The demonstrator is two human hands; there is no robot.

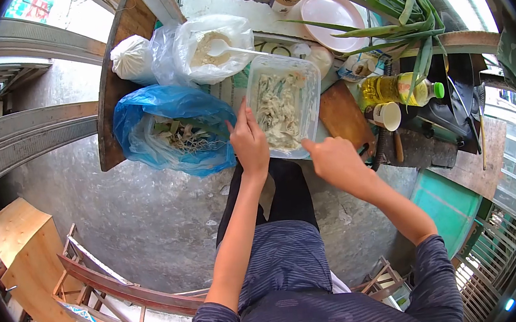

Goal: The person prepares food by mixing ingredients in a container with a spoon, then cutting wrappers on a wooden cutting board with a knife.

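A clear plastic container with a pale, lumpy, batter-like mix stands at the table's front edge. My left hand grips its left wall, fingers pointing up along the side. At the lower right corner, my right hand is closed with its index finger against the mix; whatever it holds is hidden. Left of my left hand lies an open blue plastic bag with stringy roots and green scraps. Behind it, a clear bag of pale powder has a white spoon in it.
On the right are a wooden cutting board, a yellow oil bottle, a paper cup and a black pan. Long green leaves overhang a pink plate. A knotted white bag sits back left.
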